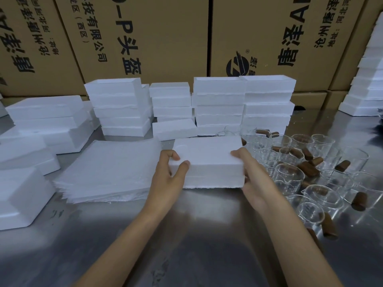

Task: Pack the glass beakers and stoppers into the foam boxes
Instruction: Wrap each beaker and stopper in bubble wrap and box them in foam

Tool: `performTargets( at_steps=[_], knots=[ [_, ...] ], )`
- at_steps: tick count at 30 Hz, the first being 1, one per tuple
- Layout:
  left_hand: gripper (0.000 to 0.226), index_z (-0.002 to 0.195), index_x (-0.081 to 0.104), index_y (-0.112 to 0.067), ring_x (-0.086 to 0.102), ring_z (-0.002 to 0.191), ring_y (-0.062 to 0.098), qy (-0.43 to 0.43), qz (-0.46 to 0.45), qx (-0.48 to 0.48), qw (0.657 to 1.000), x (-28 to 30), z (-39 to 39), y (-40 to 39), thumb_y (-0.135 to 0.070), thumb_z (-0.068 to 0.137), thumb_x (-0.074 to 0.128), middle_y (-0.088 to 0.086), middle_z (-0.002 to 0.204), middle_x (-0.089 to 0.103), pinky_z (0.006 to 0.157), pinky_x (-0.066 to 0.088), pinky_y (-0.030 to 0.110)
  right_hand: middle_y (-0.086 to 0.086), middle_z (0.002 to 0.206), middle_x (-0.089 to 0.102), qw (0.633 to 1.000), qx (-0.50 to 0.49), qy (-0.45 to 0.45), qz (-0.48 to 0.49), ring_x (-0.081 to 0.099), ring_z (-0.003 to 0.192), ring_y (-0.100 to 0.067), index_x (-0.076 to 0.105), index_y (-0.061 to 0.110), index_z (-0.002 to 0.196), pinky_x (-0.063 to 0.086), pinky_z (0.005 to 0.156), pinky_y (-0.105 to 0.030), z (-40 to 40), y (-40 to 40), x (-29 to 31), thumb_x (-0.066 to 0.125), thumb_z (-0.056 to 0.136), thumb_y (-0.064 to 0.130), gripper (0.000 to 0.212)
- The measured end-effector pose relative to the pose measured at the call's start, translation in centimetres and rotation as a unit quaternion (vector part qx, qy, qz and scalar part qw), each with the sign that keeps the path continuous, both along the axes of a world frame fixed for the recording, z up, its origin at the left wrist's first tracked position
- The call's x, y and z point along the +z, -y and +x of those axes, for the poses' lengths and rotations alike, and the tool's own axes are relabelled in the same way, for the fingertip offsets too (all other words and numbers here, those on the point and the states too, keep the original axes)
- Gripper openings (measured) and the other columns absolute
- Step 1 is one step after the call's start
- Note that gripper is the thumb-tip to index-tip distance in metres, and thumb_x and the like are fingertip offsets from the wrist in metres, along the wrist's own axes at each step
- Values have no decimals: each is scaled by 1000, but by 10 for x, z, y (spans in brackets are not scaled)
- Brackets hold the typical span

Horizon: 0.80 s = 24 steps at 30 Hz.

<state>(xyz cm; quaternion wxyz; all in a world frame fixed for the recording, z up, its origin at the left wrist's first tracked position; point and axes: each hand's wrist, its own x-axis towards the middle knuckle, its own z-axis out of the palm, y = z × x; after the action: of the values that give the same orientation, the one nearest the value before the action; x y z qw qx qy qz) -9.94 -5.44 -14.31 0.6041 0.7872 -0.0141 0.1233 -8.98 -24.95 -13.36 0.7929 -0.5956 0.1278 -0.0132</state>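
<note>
Head view shows us gripping a closed foam box (207, 160) from both ends on the steel table (186, 235). Our left hand (170, 177) pinches its near left corner, thumb on the front face, fingers on the lid. Our right hand (251, 175) clasps the right end. The foam is white, grainy and blocky. Right of the box stand clear glass beakers (290, 175) among brown tapered stoppers (308, 168). Left lies a stack of thin foam sheets (107, 172).
</note>
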Motion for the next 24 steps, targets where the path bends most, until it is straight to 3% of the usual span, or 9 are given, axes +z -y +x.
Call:
performTargets(
  at_steps=[3, 5, 6, 8, 11, 14, 17, 21, 24],
  knots=[
    [16, 100, 47, -37, 53, 81, 18, 44, 54, -13, 997, 1, -3, 1, -37, 92, 61, -7, 104, 55, 73, 42, 25, -9, 106, 63, 1000, -29, -8, 8, 58, 92, -23, 65, 12, 112, 43, 81, -37, 3, 2, 0, 71, 76, 39, 45],
    [25, 107, 48, -39, 52, 109, 9, 118, 155, -24, 981, 1, -7, 1, -34, 89, 65, -15, 128, 47, 91, 37, 13, -9, 110, 62, 998, -54, 8, 20, 59, 93, -23, 65, 14, 113, 43, 80, -37, 3, 0, 1, 69, 82, 38, 40],
    [34, 116, 48, -36, 41, 129, 5, 161, 225, -26, 961, 0, -9, 2, -35, 88, 67, -16, 143, 37, 105, 27, 9, -9, 112, 63, 998, -62, 18, 29, 59, 93, -23, 66, 14, 114, 44, 80, -38, 3, -2, 1, 68, 84, 37, 38],
    [60, 138, 42, -28, 17, 149, 13, 238, 389, -6, 890, -1, -10, 5, -38, 85, 69, -4, 160, 21, 122, 7, 25, -12, 113, 63, 997, -49, 35, 47, 60, 94, -24, 64, 12, 119, 46, 80, -40, 2, -7, 3, 66, 86, 35, 41],
    [90, 153, 27, -18, 20, 150, 29, 278, 541, 39, 793, 5, -11, 7, -33, 79, 76, 10, 161, 26, 122, 5, 52, -18, 123, 65, 995, -3, 47, 90, 63, 110, -36, 61, 9, 126, 52, 94, -54, -1, -16, 8, 65, 87, 32, 46],
    [93, 153, 28, -15, 30, 145, 37, 298, 576, 72, 758, 8, -12, 7, -26, 75, 78, 15, 157, 33, 121, 10, 55, -20, 134, 60, 994, 14, 53, 99, 55, 126, -38, 57, 9, 131, 43, 107, -57, -4, -19, 11, 65, 89, 30, 48],
    [88, 149, 34, -16, 38, 139, 42, 319, 604, 87, 725, 11, -13, 7, -22, 73, 79, 16, 153, 40, 117, 22, 58, -14, 127, 67, 991, 50, 73, 104, 61, 118, -32, 66, 15, 120, 46, 103, -50, -8, -22, 16, 60, 92, 29, 32],
    [85, 143, 41, -15, 45, 133, 41, 340, 589, 118, 723, 21, -5, -2, -21, 69, 82, 16, 147, 47, 110, 30, 61, -11, 117, 69, 986, 69, 97, 119, 65, 96, -19, 63, 16, 128, 53, 77, -31, -10, -31, 20, 56, 95, 43, 43],
    [89, 139, 34, -16, 45, 132, 40, 299, 592, 166, 730, 39, 8, -26, -29, 65, 83, 14, 146, 47, 107, 30, 62, -6, 124, 64, 990, 48, 69, 112, 65, 108, -19, 52, 17, 138, 51, 88, -33, -8, -32, 18, 57, 91, 50, 58]
  ],
)
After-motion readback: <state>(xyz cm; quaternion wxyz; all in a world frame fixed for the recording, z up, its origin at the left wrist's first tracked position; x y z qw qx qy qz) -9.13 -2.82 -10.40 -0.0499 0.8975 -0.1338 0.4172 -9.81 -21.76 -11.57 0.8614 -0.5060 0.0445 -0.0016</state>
